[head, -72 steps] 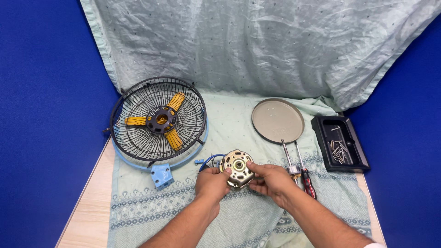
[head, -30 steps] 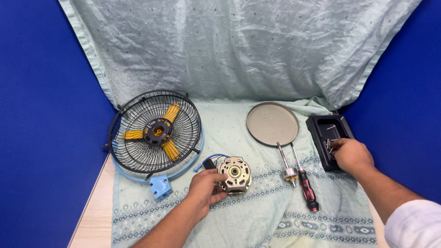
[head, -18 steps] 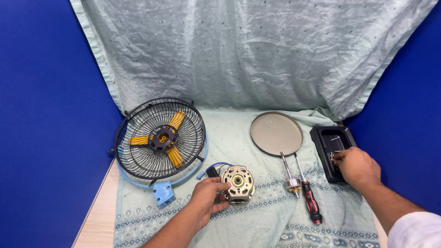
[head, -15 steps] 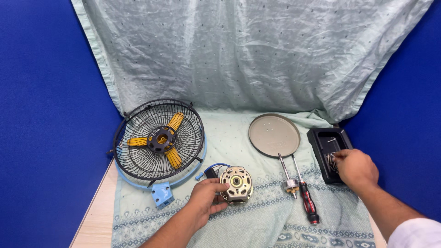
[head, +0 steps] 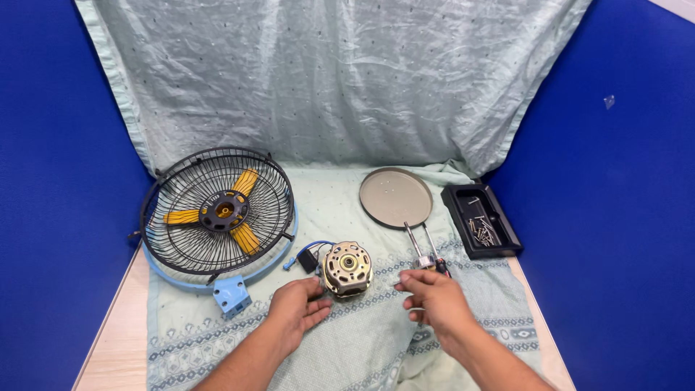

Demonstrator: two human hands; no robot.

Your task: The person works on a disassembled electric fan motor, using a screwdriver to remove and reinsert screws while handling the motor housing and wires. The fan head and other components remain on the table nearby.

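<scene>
A small round metal fan motor (head: 347, 268), silver and gold with a hole in its middle, sits on the pale green patterned cloth (head: 362, 340) that covers the worktop (head: 116, 340). Everything else is easy to place from this motor.

The left hand (head: 298, 310) rests just below and to the left of the motor, fingers curled against its side, so the motor does not roll or slide. The right hand (head: 432, 298) is to the right of the motor, not touching it. Its thumb and finger are pressed together as if pinching something tiny, but I cannot tell what, or if anything is there.

Short blue and black wires with a black plug (head: 305, 255) stick out from the motor's left side. Further left lies the black wire fan cage with yellow blades and a light blue rim (head: 218, 212), flat so it stays put.

Up and right of the motor is a round tan metal plate with two thin rods (head: 396, 198). Further right, a black plastic tray (head: 481, 219) keeps small screws together so they don't get lost.
</scene>
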